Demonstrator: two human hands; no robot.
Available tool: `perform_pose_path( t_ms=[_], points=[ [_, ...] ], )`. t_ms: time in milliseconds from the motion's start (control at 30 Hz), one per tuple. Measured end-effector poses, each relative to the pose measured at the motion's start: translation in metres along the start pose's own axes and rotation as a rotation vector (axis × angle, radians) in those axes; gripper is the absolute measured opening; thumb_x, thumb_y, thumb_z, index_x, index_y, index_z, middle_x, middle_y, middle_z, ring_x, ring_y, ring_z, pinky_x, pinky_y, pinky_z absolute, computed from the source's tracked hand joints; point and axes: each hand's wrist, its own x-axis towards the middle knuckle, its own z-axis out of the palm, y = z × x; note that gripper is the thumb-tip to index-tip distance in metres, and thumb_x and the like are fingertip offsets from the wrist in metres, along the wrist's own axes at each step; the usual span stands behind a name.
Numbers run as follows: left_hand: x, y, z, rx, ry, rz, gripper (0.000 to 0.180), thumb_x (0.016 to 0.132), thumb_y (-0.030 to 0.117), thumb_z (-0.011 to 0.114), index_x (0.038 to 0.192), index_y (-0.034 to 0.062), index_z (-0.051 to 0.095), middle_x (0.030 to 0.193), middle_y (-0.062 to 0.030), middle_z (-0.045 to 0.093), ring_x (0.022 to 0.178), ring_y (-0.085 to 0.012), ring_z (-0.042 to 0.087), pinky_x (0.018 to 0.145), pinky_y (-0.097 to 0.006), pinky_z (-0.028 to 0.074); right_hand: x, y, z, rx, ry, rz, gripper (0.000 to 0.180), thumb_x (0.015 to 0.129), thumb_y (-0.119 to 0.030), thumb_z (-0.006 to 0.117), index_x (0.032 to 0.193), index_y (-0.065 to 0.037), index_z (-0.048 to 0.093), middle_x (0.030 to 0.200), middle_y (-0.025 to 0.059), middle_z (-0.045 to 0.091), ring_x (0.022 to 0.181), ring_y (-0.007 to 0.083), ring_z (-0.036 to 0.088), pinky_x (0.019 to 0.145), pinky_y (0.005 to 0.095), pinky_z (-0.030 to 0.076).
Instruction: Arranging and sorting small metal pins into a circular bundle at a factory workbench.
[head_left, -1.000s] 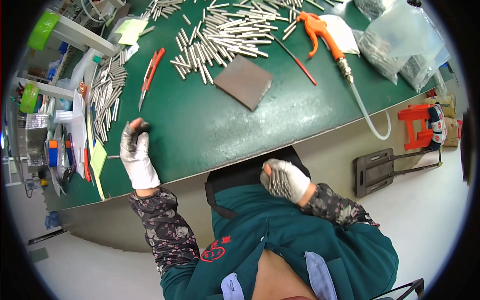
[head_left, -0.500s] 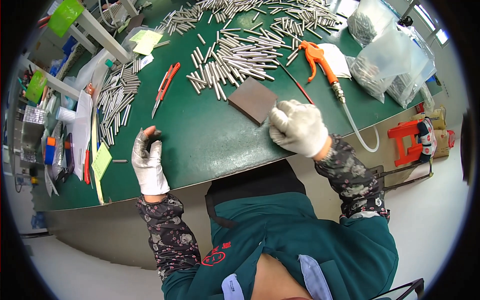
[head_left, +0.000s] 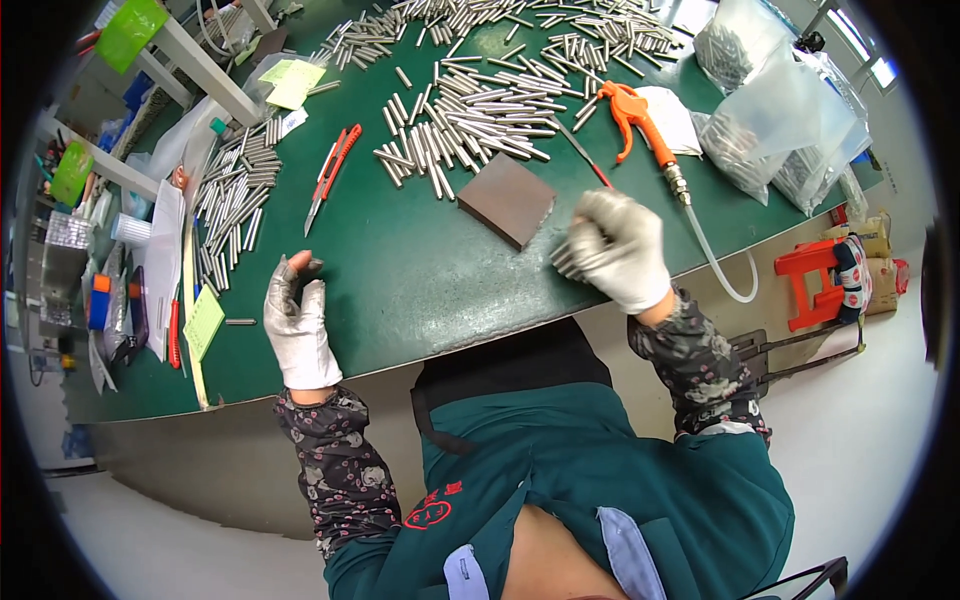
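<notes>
Nearest, the left hand point(head_left: 297, 325) rests on the green worktop point(head_left: 420, 290), gloved, fingers curled round a small dark piece; what it is I cannot tell. Right hand point(head_left: 620, 248) sits further right, gloved, closed on a bundle of short metal rods point(head_left: 566, 262) whose ends poke out at the left, just beside the brown block point(head_left: 507, 199). Beyond the block lies a big loose heap of rods point(head_left: 470, 125), plus another pile point(head_left: 232, 200) at the left by the orange-handled knife point(head_left: 333, 170). Orange air gun point(head_left: 640, 118) and clear bags point(head_left: 775, 110) lie far right. Judging by it, only one handful is picked up; most rods are unsorted, so work looks early.
</notes>
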Motion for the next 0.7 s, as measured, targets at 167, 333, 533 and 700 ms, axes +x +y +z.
perform_pose_path(
  t_ms=[167, 333, 533, 700],
  points=[
    [0.000, -0.002, -0.005, 0.070, -0.017, 0.045, 0.034, 0.081, -0.003, 0.053, 0.115, 0.0004, 0.051, 0.104, -0.0063, 0.058, 0.095, -0.0138, 0.055, 0.086, -0.026, 0.042, -0.039, -0.037, -0.011, 1.343, -0.065, 0.777, 0.014, 0.080, -0.017, 0.058, 0.079, -0.003, 0.054, 0.070, 0.0051, 0.055, 0.061, 0.0111, 0.052, 0.056, 0.0217, 0.044],
    [-0.018, 0.038, 0.021, 0.454, -0.043, 0.539, 0.034, 0.078, 0.000, 0.053, 0.112, 0.0027, 0.052, 0.098, -0.0094, 0.058, 0.093, -0.0225, 0.054, 0.085, -0.035, 0.042, -0.096, -0.059, 0.026, 1.650, -0.329, 1.361, 0.015, 0.080, -0.017, 0.052, 0.073, -0.004, 0.051, 0.065, 0.0065, 0.050, 0.059, 0.0165, 0.052, 0.053, 0.0283, 0.045],
    [-0.112, 0.055, 0.060, 0.275, -0.857, 0.486, 0.050, 0.067, 0.016, 0.068, 0.112, 0.0022, 0.049, 0.102, -0.0141, 0.055, 0.101, -0.0332, 0.051, 0.085, -0.041, 0.041, -0.144, -0.023, 0.076, 1.811, 0.022, 1.787, 0.016, 0.082, -0.024, 0.048, 0.075, -0.011, 0.053, 0.062, 0.0047, 0.055, 0.046, 0.0170, 0.050, 0.039, 0.0279, 0.040],
    [-0.155, 0.005, 0.085, 0.065, -0.650, 0.132, 0.094, 0.059, 0.032, 0.078, 0.129, -0.0038, 0.027, 0.125, -0.0233, 0.033, 0.111, -0.0349, 0.043, 0.089, -0.042, 0.040, -0.158, -0.007, 0.080, 1.869, 0.021, 1.820, 0.016, 0.082, -0.025, 0.048, 0.076, -0.013, 0.054, 0.063, 0.0048, 0.056, 0.045, 0.0174, 0.049, 0.035, 0.0280, 0.036]
  ],
)
